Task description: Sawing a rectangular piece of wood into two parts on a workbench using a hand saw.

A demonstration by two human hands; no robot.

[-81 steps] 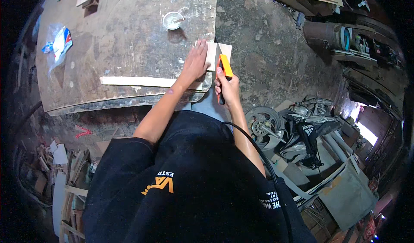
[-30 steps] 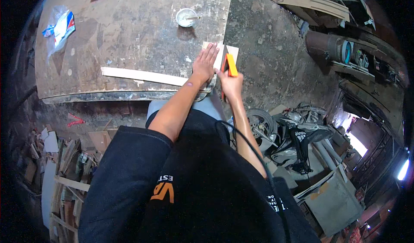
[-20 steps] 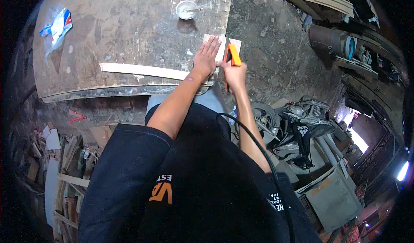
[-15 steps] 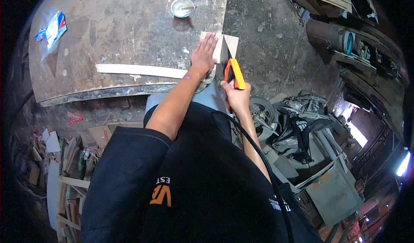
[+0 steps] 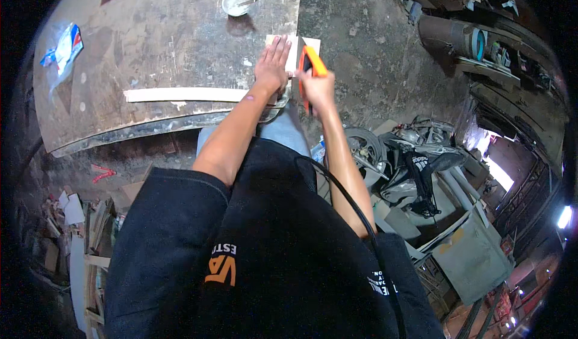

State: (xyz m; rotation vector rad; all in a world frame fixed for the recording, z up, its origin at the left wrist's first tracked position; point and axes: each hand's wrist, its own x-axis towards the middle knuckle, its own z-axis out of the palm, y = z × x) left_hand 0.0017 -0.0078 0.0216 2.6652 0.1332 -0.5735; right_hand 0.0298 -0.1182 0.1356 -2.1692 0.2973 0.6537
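Observation:
My left hand [image 5: 274,65] lies flat on a small pale wooden board [image 5: 293,51], fingers stretched forward. The board sits at the right edge of the worn worktable [image 5: 180,50], one end jutting past it. My right hand [image 5: 319,89] is wrapped round the orange and black handle of a handsaw [image 5: 316,63]. Its dark blade runs at the board, mostly hidden by the handle and foreshortened. Left of my left wrist, a long white strip [image 5: 186,95] rests along the table's near side.
Farther back on the table is a white bowl [image 5: 238,3] with a stick in it; a crumpled plastic bag [image 5: 62,51] lies at left. A motorcycle [image 5: 409,158] stands to my right. Red-handled pliers [image 5: 103,173] and wood scraps [image 5: 99,231] are on the floor at left.
My right hand has pushed the saw forward, away from me, so the handle is now close to the board. My left hand keeps its place on the board. The whole view has shifted slightly.

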